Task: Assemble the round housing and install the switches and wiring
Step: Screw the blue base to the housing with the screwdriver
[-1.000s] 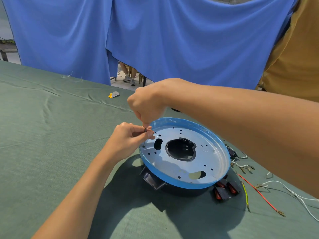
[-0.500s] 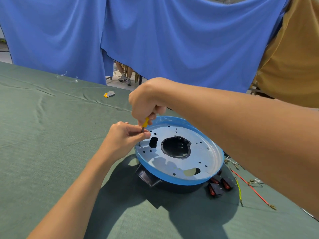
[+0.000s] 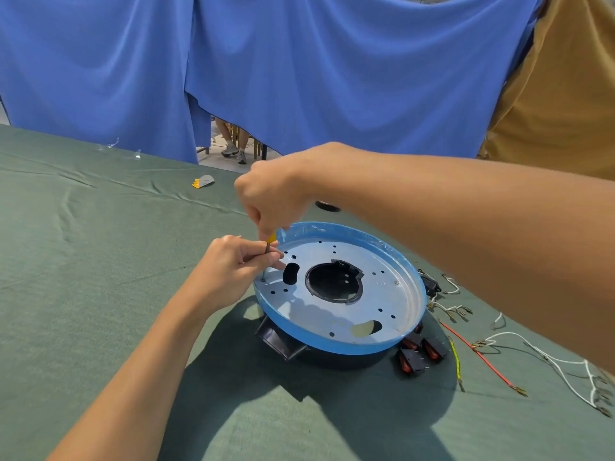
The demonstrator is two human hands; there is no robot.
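The round housing [image 3: 382,304] lies on the green table, a blue-rimmed metal plate on a black base, with a large centre hole. My right hand [image 3: 269,194] grips the yellow handle of a screwdriver [image 3: 270,242] held upright over the plate's left edge. My left hand [image 3: 233,267] pinches the screwdriver's shaft just above a screw [image 3: 263,279] in the plate. Black and red rocker switches [image 3: 421,354] lie at the housing's front right. Red [image 3: 479,354], yellow [image 3: 456,361] and white wires [image 3: 545,354] are spread out to the right.
A small yellow and grey part [image 3: 203,182] lies on the cloth at the back. A blue curtain [image 3: 299,78] hangs behind the table, a seated person's feet [image 3: 233,149] showing under it. A person in an ochre shirt [image 3: 562,94] stands at the right.
The screwdriver tip has come down onto the screw at the plate's left edge. My left fingers stayed pinched on the shaft. The camera shifted slightly.
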